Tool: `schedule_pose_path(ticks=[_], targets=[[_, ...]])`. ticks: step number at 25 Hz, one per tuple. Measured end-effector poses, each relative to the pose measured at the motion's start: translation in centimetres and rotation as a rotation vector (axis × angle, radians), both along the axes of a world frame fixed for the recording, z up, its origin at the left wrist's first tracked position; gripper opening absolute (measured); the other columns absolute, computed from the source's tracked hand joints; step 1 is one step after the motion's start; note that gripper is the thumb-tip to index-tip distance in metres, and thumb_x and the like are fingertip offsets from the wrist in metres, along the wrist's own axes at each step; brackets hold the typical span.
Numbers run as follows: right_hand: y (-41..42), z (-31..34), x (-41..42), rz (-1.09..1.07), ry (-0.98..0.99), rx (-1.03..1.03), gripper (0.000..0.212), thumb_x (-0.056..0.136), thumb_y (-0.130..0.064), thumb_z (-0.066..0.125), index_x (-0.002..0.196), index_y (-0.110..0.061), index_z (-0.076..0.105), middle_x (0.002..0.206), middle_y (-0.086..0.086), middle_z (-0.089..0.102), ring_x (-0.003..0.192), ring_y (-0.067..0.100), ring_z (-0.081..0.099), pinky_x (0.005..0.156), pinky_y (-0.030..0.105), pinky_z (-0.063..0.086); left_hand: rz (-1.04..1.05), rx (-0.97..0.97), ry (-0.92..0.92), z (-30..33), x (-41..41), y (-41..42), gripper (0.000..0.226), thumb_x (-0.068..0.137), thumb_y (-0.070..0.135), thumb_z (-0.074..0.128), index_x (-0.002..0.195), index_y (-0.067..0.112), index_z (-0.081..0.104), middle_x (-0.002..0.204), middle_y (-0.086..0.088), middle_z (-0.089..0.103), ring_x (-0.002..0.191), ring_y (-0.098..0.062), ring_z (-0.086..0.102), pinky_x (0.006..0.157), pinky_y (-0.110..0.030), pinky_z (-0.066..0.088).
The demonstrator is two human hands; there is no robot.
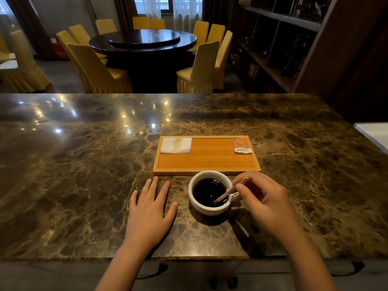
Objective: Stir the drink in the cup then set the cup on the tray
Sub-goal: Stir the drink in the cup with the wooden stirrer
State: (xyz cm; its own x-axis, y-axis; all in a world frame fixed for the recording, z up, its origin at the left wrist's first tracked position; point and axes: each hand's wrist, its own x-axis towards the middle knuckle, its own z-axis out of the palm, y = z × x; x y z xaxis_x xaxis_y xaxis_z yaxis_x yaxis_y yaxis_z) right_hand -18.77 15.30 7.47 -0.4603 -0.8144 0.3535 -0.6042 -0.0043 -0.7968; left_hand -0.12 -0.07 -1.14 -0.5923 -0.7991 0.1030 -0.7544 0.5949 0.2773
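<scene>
White round ceramic cup (207,194) of dark drink stood on the brown marble counter (84,164), just beside the near edge of the rectangular wooden tray (206,160). It looked rigid, smooth, breakable and full enough to spill; its handle, facing right, seemed the best hold. The right hand (264,198) pinched a thin wooden stirrer (227,192) dipping into the drink. The left hand (150,206) lay flat nearby, fingers spread.
</scene>
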Motion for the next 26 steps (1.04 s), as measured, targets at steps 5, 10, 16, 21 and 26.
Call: schedule_pose_path(ticks=[5, 10, 16, 21, 26], targets=[[-0.7, -1.4, 0.8, 0.01, -0.312, -0.104, 0.018, 0.085, -0.003, 0.058, 0.085, -0.018, 0.068, 0.089, -0.004, 0.069, 0.081, 0.01, 0.069, 0.063, 0.018, 0.056, 0.0, 0.001, 0.0, 0.1, 0.0, 0.0, 0.074, 0.076, 0.064, 0.005, 0.142, 0.032, 0.013, 0.154, -0.001, 0.005, 0.138, -0.013, -0.005, 0.113, -0.046, -0.001], [-0.3, -1.5, 0.6, -0.104, -0.06, -0.145, 0.014, 0.086, -0.004, 0.058, 0.088, -0.015, 0.067, 0.088, -0.005, 0.066, 0.083, 0.009, 0.064, 0.064, 0.015, 0.054, -0.003, -0.003, -0.005, 0.0, 0.0, 0.0, 0.073, 0.076, 0.064, 0.006, 0.142, 0.032, 0.013, 0.154, -0.002, 0.006, 0.139, -0.014, -0.005, 0.113, -0.047, 0.001], [0.2, -0.6, 0.8, -0.06, 0.048, -0.056, 0.011, 0.087, -0.014, 0.054, 0.085, -0.022, 0.061, 0.081, -0.012, 0.062, 0.084, 0.005, 0.06, 0.064, 0.012, 0.05, -0.002, -0.008, -0.008, 0.1, 0.0, 0.0, 0.074, 0.076, 0.064, 0.005, 0.142, 0.032, 0.014, 0.154, -0.002, 0.007, 0.139, -0.014, -0.003, 0.113, -0.047, 0.002], [-0.2, -1.0, 1.2, -0.02, -0.263, -0.091, 0.018, 0.087, -0.007, 0.056, 0.082, -0.022, 0.064, 0.088, -0.005, 0.068, 0.078, 0.013, 0.068, 0.064, 0.021, 0.056, -0.002, -0.012, -0.005, -0.1, 0.0, -0.1, 0.073, 0.077, 0.064, 0.006, 0.142, 0.032, 0.014, 0.154, -0.002, 0.007, 0.139, -0.014, -0.003, 0.113, -0.046, 0.001], [-1.2, -2.1, 1.4, -0.027, -0.471, -0.221, 0.016, 0.087, -0.004, 0.055, 0.083, -0.014, 0.067, 0.089, 0.004, 0.071, 0.083, 0.016, 0.071, 0.066, 0.021, 0.057, -0.001, -0.015, 0.004, -0.1, 0.0, -0.1, 0.073, 0.077, 0.064, 0.007, 0.142, 0.032, 0.016, 0.154, -0.002, 0.008, 0.139, -0.014, -0.002, 0.113, -0.047, 0.002]])
